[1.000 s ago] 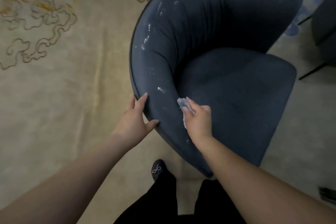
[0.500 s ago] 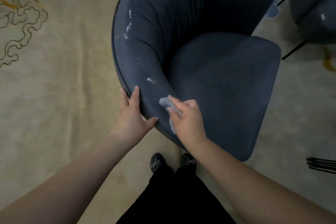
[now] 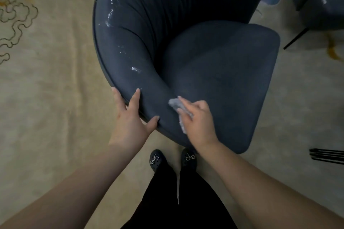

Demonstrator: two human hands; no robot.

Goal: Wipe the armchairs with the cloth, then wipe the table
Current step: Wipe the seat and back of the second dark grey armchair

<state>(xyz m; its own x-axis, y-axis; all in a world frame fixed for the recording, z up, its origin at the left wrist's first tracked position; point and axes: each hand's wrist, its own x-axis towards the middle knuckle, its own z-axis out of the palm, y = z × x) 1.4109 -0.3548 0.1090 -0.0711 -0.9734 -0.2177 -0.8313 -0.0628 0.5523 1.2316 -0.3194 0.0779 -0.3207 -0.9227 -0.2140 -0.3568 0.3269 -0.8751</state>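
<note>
A dark blue tub armchair (image 3: 214, 65) stands right in front of me, its curved armrest dotted with white smears (image 3: 135, 69). My left hand (image 3: 133, 119) grips the outer rim of the near armrest, fingers over the top and thumb on the padding. My right hand (image 3: 197, 121) presses a small pale grey cloth (image 3: 175, 105) against the inner side of that armrest, where it meets the seat cushion. Most of the cloth is hidden under my fingers. The table is not in view.
A second dark armchair (image 3: 320, 0) with thin black legs stands at the top right. Black rods (image 3: 327, 156) lie at the right edge. A beige patterned carpet (image 3: 46, 89) covers the floor. My feet in black shoes (image 3: 156, 160) stand close to the chair.
My view has shifted, so the chair sits more centred and both of my feet now show. My right hand with the cloth has slid a little along the armrest; my left hand keeps its grip.
</note>
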